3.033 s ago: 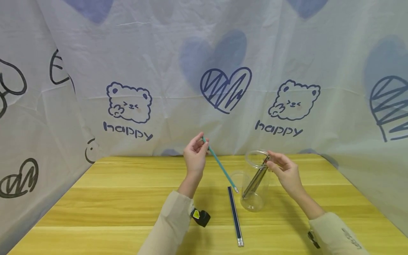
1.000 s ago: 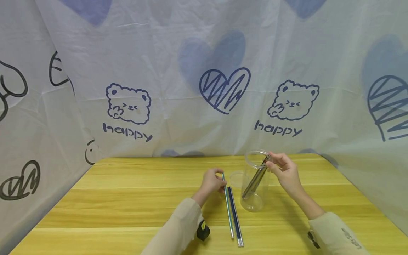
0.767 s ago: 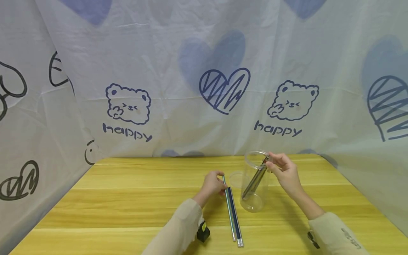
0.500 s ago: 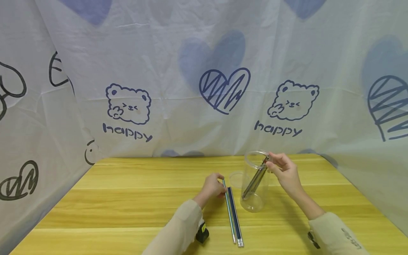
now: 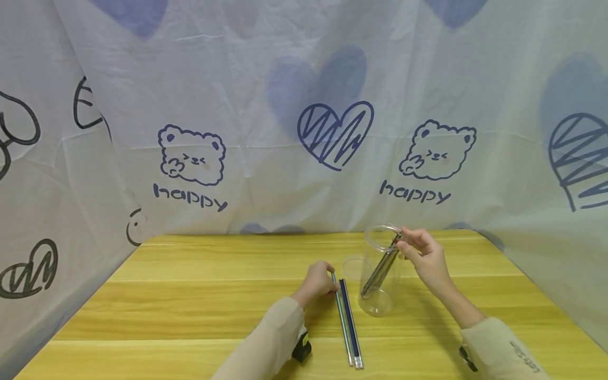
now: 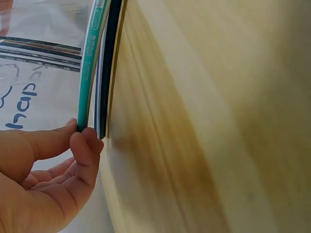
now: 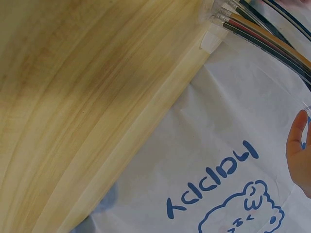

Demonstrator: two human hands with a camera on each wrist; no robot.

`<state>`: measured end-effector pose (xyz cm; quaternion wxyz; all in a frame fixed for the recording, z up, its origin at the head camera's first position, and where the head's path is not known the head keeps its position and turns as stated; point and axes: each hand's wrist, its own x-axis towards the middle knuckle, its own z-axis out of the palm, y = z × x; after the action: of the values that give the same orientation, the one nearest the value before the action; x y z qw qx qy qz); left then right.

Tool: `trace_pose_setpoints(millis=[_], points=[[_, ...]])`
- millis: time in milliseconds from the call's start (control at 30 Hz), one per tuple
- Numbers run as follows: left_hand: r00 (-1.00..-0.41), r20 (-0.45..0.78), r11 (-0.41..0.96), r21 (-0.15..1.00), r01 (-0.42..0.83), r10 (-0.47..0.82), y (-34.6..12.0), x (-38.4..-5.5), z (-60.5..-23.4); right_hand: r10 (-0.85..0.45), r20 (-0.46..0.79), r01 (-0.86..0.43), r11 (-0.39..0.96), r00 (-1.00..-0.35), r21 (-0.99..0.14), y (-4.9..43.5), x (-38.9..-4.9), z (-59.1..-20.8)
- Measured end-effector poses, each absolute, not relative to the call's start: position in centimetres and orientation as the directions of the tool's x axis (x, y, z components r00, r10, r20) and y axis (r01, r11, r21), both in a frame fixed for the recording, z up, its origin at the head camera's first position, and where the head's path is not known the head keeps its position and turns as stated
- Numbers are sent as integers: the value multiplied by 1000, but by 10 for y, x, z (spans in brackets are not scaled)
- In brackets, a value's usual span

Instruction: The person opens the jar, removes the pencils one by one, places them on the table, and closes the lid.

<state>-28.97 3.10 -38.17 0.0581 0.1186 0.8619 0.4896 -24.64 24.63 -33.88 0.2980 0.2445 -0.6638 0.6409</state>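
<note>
My left hand (image 5: 319,281) pinches one end of a teal pencil (image 5: 343,322) between thumb and fingers; the pinch shows closely in the left wrist view, on the teal pencil (image 6: 90,63). It lies low at the table, along the left side of dark blue pencils (image 5: 351,324). Farther right, a clear plastic cylinder (image 5: 364,285) stands upright, with several pencils (image 5: 380,272) leaning inside against its right side. My right hand (image 5: 427,258) holds the cylinder's rim with thumb and fingers. Only part of the right hand (image 7: 300,155) shows in the right wrist view.
A clear round lid (image 5: 352,268) lies on the wooden table (image 5: 190,306) behind and left of the cylinder. A white cloth (image 5: 266,174) with hearts and bears hangs beyond the table's far edge.
My left hand has lowered the teal pencil from a raised tilt to beside the dark blue pencils, then shifted it slightly towards me. My right hand stays at the cylinder's rim.
</note>
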Motion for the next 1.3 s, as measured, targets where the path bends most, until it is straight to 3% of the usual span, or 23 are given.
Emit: trace_pose_setpoints(millis=[867,1167,1300], points=[[-959,36,549,814,191,281,33,-289,-385,40,705,-701,84,-708,-709,247,-245,-336],[-956,38,574,792,207,292,39,-319,-417,40,711,-707,86,-702,-702,247,-245,-336],[-960,9,592,786,179,278,39,-306,-399,40,709,-704,91,-704,-705,247,-246,-336]])
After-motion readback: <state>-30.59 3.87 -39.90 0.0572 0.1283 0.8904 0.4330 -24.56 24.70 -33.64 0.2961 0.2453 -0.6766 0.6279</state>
